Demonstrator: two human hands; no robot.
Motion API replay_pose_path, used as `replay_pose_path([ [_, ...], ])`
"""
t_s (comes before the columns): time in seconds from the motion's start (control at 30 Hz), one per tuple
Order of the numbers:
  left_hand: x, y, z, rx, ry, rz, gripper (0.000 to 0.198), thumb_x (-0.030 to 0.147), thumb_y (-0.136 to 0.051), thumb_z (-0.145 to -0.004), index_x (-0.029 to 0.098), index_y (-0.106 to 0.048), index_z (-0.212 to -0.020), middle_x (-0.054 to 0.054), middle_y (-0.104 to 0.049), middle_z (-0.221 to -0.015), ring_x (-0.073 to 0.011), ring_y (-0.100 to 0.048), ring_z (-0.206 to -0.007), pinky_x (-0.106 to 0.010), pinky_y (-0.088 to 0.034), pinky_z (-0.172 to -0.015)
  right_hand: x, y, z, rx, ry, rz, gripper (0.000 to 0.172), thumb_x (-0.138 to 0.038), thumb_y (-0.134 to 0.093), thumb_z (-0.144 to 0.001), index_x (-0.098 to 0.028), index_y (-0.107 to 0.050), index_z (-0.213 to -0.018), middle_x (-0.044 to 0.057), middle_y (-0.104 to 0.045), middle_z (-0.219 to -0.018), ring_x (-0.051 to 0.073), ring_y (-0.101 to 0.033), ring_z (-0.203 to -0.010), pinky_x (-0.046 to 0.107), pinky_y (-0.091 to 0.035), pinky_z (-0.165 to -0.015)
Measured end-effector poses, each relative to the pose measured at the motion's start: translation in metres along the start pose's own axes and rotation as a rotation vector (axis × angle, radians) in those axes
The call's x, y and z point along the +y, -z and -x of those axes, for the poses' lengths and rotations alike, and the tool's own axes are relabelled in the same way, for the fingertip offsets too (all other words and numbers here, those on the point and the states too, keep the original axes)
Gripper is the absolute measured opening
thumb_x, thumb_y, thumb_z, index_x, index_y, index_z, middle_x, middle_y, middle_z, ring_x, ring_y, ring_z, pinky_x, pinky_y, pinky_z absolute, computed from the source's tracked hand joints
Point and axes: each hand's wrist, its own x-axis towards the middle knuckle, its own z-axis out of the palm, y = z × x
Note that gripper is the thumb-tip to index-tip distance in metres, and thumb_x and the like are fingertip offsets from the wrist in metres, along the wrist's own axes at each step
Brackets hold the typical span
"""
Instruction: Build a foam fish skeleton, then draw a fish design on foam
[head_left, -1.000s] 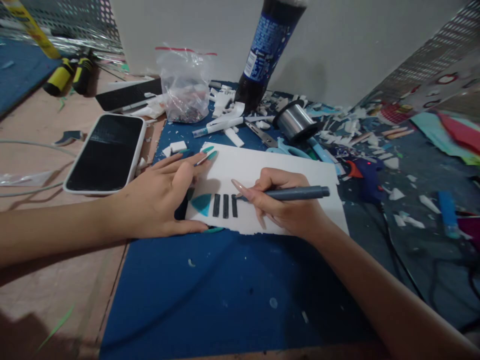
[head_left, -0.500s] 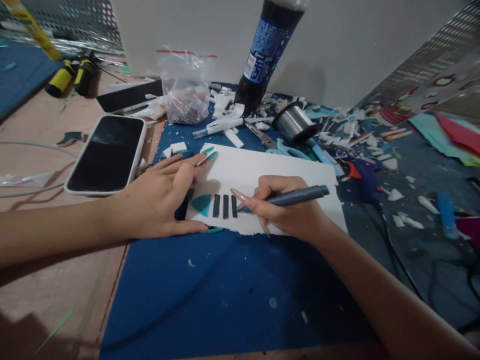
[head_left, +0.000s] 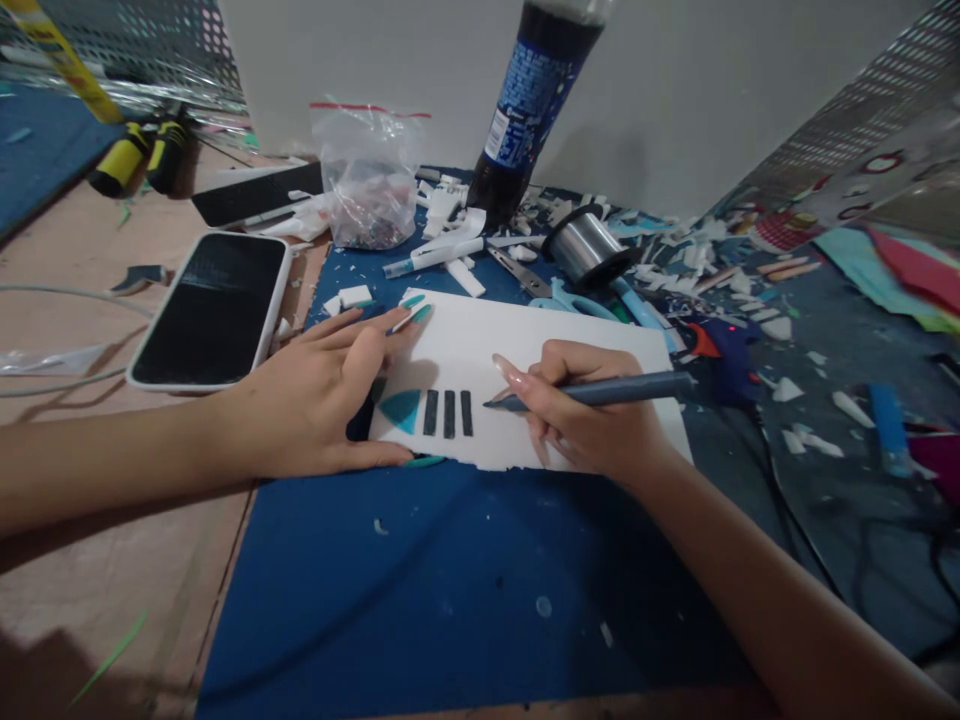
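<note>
A white sheet [head_left: 480,335] with a ragged lower edge lies on the blue mat [head_left: 360,590]. Toward its left end are a teal pointed shape [head_left: 400,410] and three dark upright bars [head_left: 449,414]. My left hand [head_left: 322,395] rests over the sheet's left end, thumb and fingers spread along its edges. In my right hand [head_left: 592,410] is a dark grey marker [head_left: 600,389], pinched between thumb and fingers. Its tip is just right of the third bar; whether it touches the sheet I cannot tell.
A phone [head_left: 214,310] lies at left. Behind the sheet are a zip bag [head_left: 371,180], a dark drink bottle [head_left: 529,110], a wire spool [head_left: 589,248], blue-handled scissors [head_left: 566,298] and white scraps. To the right sits a glue gun [head_left: 727,355] with its cable.
My right hand has moved right with the marker, off the third bar, which now shows in full. My left hand stays in place.
</note>
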Motion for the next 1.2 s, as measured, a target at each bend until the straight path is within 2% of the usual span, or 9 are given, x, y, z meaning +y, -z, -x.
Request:
replay_pose_path([
  [0.13,-0.0003,0.0006,-0.0006,-0.007,-0.001,-0.006,0.083,0.069,-0.048,-0.079,0.01,-0.03,-0.134,-0.026,-0.049,-0.138,-0.038,-0.039,-0.134,-0.058,-0.045,-0.102,0.0019,-0.0006,-0.0006,-0.003,0.049,0.019,0.039,-0.017,-0.061,-0.086,-0.021,-0.043,-0.051,-0.007,-0.049,-0.041,0.005,-0.044,-0.029,0.024,-0.033,-0.034],
  [0.27,0.0,0.002,-0.001,-0.013,0.017,-0.031,0.082,0.071,-0.043,-0.081,0.008,-0.03,-0.134,-0.023,-0.049,-0.139,-0.0373,-0.04,-0.134,-0.055,-0.045,-0.104,0.0039,-0.0016,-0.001,-0.019,0.044,0.008,0.037,-0.021,-0.061,-0.086,-0.021,-0.044,-0.054,-0.006,-0.053,-0.043,0.007,-0.049,-0.032,0.024,-0.036,-0.036],
  [0.47,0.0023,0.0033,-0.0002,-0.04,0.04,-0.029,0.079,0.068,-0.037,-0.084,0.005,-0.03,-0.133,-0.022,-0.045,-0.142,-0.0351,-0.036,-0.136,-0.053,-0.042,-0.107,0.0023,-0.0028,-0.0015,-0.018,0.038,0.011,0.037,-0.021,-0.061,-0.085,-0.022,-0.042,-0.054,-0.006,-0.052,-0.041,0.007,-0.046,-0.03,0.024,-0.033,-0.035],
  [0.6,0.0019,0.0035,-0.0011,-0.032,0.019,-0.03,0.08,0.067,-0.041,-0.084,0.006,-0.029,-0.134,-0.026,-0.047,-0.14,-0.0363,-0.04,-0.134,-0.056,-0.045,-0.104,0.0015,-0.003,-0.0019,-0.012,0.033,0.038,0.036,-0.021,-0.061,-0.085,-0.022,-0.043,-0.053,-0.006,-0.052,-0.041,0.006,-0.042,-0.029,0.024,-0.033,-0.034],
  [0.7,0.0005,0.0036,-0.0017,-0.01,-0.008,-0.027,0.083,0.069,-0.046,-0.08,0.009,-0.029,-0.134,-0.028,-0.049,-0.137,-0.0385,-0.044,-0.131,-0.058,-0.049,-0.099,0.002,-0.0026,-0.0019,-0.017,0.025,0.054,0.036,-0.023,-0.061,-0.085,-0.021,-0.044,-0.053,-0.006,-0.051,-0.042,0.007,-0.046,-0.031,0.023,-0.035,-0.035],
  [0.9,0.0007,0.0033,-0.0025,-0.02,-0.004,-0.024,0.082,0.069,-0.047,-0.08,0.011,-0.027,-0.134,-0.027,-0.048,-0.137,-0.0396,-0.045,-0.13,-0.06,-0.05,-0.097,0.0012,-0.001,-0.0013,-0.043,0.007,0.099,0.037,-0.017,-0.061,-0.083,-0.021,-0.043,-0.051,-0.006,-0.051,-0.044,0.007,-0.047,-0.034,0.023,-0.037,-0.037],
  [1.1,-0.0007,0.0015,-0.0021,-0.005,0.001,-0.006,0.08,0.071,-0.048,-0.078,0.015,-0.029,-0.131,-0.026,-0.048,-0.138,-0.0396,-0.045,-0.13,-0.061,-0.05,-0.095,0.0002,0.0004,-0.0008,-0.083,-0.012,0.098,0.038,-0.018,-0.061,-0.083,-0.021,-0.04,-0.051,-0.007,-0.046,-0.041,0.008,-0.045,-0.034,0.024,-0.034,-0.038],
  [1.2,-0.0009,0.0019,-0.0018,-0.004,0.001,0.006,0.079,0.07,-0.049,-0.078,0.014,-0.031,-0.13,-0.027,-0.048,-0.138,-0.0402,-0.044,-0.13,-0.063,-0.048,-0.096,-0.0017,0.0014,-0.0014,-0.101,-0.008,0.117,0.038,-0.017,-0.06,-0.082,-0.022,-0.04,-0.05,-0.006,-0.047,-0.042,0.008,-0.045,-0.036,0.025,-0.04,-0.043],
])
